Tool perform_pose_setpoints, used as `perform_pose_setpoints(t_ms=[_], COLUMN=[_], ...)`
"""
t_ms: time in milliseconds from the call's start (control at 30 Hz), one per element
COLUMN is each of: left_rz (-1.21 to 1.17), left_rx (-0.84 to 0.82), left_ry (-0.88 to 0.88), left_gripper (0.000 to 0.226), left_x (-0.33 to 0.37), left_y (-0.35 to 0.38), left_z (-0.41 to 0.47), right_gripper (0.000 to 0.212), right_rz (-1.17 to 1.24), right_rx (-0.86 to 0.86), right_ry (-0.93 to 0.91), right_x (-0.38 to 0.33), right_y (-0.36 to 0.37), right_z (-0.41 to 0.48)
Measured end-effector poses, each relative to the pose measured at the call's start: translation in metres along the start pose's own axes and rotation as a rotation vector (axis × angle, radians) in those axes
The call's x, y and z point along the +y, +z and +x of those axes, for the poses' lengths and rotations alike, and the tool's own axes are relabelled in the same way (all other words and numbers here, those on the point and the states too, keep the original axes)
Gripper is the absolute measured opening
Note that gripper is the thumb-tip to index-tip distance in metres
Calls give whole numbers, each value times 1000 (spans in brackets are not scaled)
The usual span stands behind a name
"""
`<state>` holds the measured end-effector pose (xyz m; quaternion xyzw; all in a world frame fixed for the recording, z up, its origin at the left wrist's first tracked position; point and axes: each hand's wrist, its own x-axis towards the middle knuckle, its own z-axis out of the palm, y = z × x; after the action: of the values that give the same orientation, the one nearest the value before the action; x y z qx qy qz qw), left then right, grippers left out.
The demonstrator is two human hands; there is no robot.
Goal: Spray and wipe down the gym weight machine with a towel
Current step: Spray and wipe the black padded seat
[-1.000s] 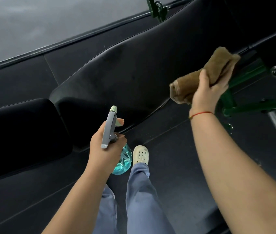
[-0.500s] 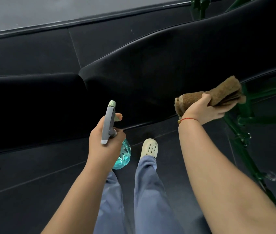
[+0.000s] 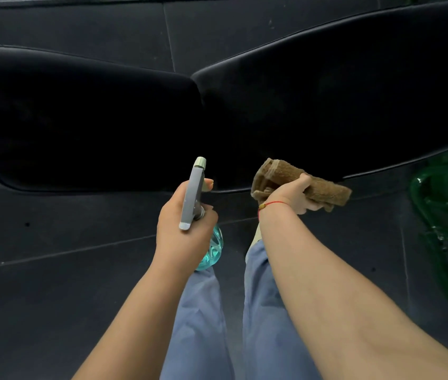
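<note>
**Bottle and towel held over the black pads**

While the person looked down, the left hand (image 3: 183, 231) was wrapped tight around a spray bottle (image 3: 194, 196). Its gray top pointed at the near edge of the left pad (image 3: 80, 119), and its blue-green bottom hung below the fist. The right hand (image 3: 295, 197) squeezed a folded brown towel (image 3: 299, 182), fingers closed on it. The towel sat at the near edge of the right pad (image 3: 327, 111), close to where the two pads met; I could not tell if it touched. A green frame (image 3: 442, 215) stood by the floor's right edge. Blue pants (image 3: 200, 325) showed below.
</note>
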<state>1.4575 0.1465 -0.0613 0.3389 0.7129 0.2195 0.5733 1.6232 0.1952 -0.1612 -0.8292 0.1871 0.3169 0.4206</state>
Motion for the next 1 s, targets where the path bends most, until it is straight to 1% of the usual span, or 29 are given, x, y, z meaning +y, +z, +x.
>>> perform_pose_setpoints(t_ms=[33,67,100,167,200,233,267,300,433,500,533,633,733,800,867,900,933,967,1000], left_rz=[-3,-7,-8,-13,-16,-20,-23,-22,-42,-59,-67,-85,-116,-150,-194,-207,-217,-224,-230], left_rx=[2,5,9,25,34,41,47,54,92,105,116,156,207,253,294,318,347,378,392], left_ry=[-1,0,-2,-2,1,6,13,21,31,29,35,55,48,41,43,43,42,42,44], left_gripper=[40,41,41,41,40,40,40,40,38,38,38,40,40,40,39,39,38,38,38], left_x=[-3,-6,-8,-13,-14,-16,-17,-19,-19,-18,-17,-17,-16,-14,-7,-3,1,8,9], left_y=[-5,-9,-14,-22,-25,-29,-32,-36,-43,-43,-44,-42,-36,-34,-32,-32,-32,-32,-31], left_z=[-1,-1,-2,-6,-7,-9,-11,-13,-26,-31,-35,-42,-52,-63,-78,-87,-98,-113,-117], right_gripper=[75,77,78,76,72,63,52,46,41,37,34,31,31,31,21,25,36,38,35], right_rz=[55,95,62,110,100,77,60,15,-140,-214,-233,-240,-277,-281,-366,-401,-426,-450,-458], right_rx=[22,-3,-45,-201,-265,-340,-390,-401,-455,-493,-515,-589,-723,-832,-905,-943,-986,-1016,-1034], right_ry=[30,81,131,230,255,279,291,292,357,352,350,418,485,467,378,349,333,318,293], right_x=[13,23,34,57,65,68,68,69,48,34,29,17,15,6,-8,-19,-29,-41,-49], right_y=[2,7,13,18,19,20,19,18,9,0,-3,-23,-37,-42,-42,-44,-46,-48,-46], right_z=[2,4,3,0,2,1,2,3,-2,-9,-10,-18,-22,-34,-55,-69,-82,-97,-103])
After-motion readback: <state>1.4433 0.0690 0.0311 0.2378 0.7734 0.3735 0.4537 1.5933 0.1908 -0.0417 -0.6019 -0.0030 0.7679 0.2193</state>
